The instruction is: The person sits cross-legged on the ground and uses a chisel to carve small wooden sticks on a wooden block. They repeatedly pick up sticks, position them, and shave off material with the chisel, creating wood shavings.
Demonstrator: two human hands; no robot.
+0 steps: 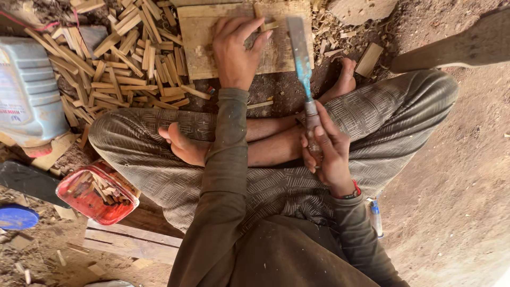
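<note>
Wooden board (212,50) lies on the ground ahead of your crossed legs. Your left hand (236,50) presses flat, fingers spread, on a small wood piece (263,24) atop it. Your right hand (329,154) grips the chisel (302,58) handle, blade over the board's right edge.

Board (202,48): lies on the ground ahead of the crossed legs.
Left hand (234,50): rests flat on the board, pinning a small wood piece (261,24).
Chisel (303,64): in the right hand (326,151), just right of the left hand; blade tip over the board.
Stick pile (122,58): on the ground, left of the board.
Canister (26,90): left of the pile.
Tub (95,194): beside the left knee, holding sticks.
</note>
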